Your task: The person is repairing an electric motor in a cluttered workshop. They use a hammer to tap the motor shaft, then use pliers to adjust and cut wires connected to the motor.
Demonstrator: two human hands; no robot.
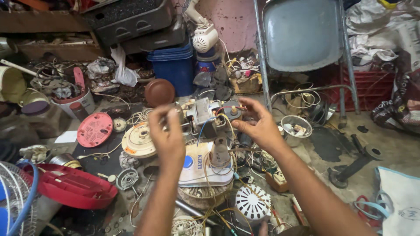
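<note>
A small grey electric motor [202, 114] with red, blue and white wires is held up between my two hands over a cluttered floor. My left hand [167, 131] grips its left side, fingers curled around the shaft end. On the right side, my right hand [258, 123] pinches the wires and a small part with fingertips. Below the motor lies a white and blue fan base [197, 168] with a grey neck piece [220, 154].
Red fan cover [94, 129], cream round motor cover [138, 140], red fan base [72, 185], white vented cap [253, 203], brown round lid [159, 92], blue bin [175, 65], metal folding chair [302, 39], small bowl of parts [296, 125], wire fan guard [15, 196] and loose wires lie around.
</note>
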